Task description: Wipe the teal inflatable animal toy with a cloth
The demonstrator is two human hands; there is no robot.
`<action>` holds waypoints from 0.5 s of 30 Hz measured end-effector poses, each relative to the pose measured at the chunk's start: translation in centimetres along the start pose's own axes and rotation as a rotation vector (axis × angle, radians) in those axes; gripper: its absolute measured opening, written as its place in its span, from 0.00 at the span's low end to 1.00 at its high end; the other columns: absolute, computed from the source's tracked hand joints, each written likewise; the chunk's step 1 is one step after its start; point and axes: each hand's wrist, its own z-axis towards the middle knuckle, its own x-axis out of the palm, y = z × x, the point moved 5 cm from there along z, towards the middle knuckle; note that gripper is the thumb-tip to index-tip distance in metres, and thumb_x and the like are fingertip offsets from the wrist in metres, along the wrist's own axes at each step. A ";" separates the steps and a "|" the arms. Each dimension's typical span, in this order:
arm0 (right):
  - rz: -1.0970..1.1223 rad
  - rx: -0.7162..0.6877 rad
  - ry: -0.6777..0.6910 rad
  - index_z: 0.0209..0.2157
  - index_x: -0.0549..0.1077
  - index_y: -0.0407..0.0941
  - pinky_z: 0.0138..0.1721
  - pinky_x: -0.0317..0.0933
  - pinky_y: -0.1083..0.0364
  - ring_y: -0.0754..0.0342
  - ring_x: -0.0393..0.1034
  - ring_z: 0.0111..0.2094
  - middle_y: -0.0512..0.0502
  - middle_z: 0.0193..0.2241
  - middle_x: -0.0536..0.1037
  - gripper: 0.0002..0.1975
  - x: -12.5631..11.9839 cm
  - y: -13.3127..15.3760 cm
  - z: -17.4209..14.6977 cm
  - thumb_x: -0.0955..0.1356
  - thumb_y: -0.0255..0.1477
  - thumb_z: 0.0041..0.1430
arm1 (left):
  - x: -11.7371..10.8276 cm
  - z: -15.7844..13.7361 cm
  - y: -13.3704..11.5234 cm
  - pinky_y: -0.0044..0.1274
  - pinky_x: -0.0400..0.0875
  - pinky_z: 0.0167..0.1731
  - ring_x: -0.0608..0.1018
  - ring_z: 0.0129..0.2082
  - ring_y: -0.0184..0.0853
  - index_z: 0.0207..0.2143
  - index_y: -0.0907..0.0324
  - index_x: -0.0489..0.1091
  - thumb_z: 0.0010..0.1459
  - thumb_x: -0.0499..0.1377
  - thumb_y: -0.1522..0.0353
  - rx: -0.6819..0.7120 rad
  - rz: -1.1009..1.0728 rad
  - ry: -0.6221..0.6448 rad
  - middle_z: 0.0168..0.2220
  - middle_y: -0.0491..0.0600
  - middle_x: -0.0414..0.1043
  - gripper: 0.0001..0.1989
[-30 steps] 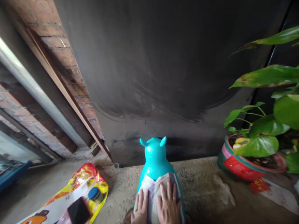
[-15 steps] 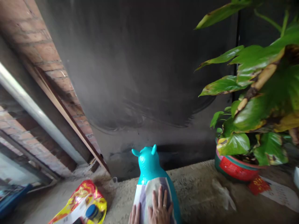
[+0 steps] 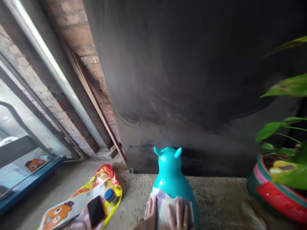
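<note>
A turquoise animal-shaped toy [image 3: 169, 174], glossy like an inflatable, stands at the bottom centre with its two small ears toward the dark panel. Over its back lies a pale cloth [image 3: 162, 204] with a purplish stripe. My left hand [image 3: 150, 212] rests along the left edge of this cloth, fingers stretched out. On its right part my right hand [image 3: 177, 217] lies flat, fingers spread, a ring on one finger. Both palms and wrists are partly cut off by the lower frame edge.
Left on the concrete floor are a yellow-and-red bag [image 3: 105, 179], a phone [image 3: 96, 211], a blue-capped bottle [image 3: 110, 195] and a blue tray [image 3: 35, 179]. A potted plant [image 3: 275, 195] stands right. A large dark panel [image 3: 179, 80] rises behind the toy.
The view has turned left, so things appear farther right. Both hands and the cloth are lower on the toy's back, nearer me, and more of its turquoise surface shows.
</note>
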 end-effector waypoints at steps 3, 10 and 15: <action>-0.099 -0.024 0.024 0.55 0.71 0.52 0.49 0.49 0.19 0.23 0.60 0.59 0.34 0.60 0.67 0.24 1.8 0.0 -0.8 0.62 0.39 0.58 | -2.0 3.3 -0.5 0.31 0.35 0.69 0.28 0.70 0.52 0.64 0.76 0.19 0.16 0.69 0.46 0.098 -0.093 0.165 0.69 0.67 0.14 0.86; -0.241 -0.127 0.003 0.60 0.66 0.50 0.50 0.49 0.19 0.24 0.47 0.65 0.29 0.65 0.57 0.26 5.2 0.0 3.7 0.58 0.39 0.62 | -5.4 7.5 -1.7 0.34 0.33 0.70 0.26 0.69 0.55 0.65 0.69 0.16 0.01 0.71 0.46 0.163 -0.234 0.231 0.70 0.63 0.11 0.96; -0.296 -0.144 0.009 0.60 0.65 0.48 0.47 0.53 0.21 0.24 0.52 0.63 0.29 0.65 0.58 0.27 4.5 -0.1 1.8 0.56 0.40 0.63 | -4.7 4.8 -2.5 0.35 0.39 0.70 0.33 0.70 0.58 0.69 0.63 0.25 0.07 0.74 0.52 0.136 -0.211 0.287 0.72 0.60 0.22 0.89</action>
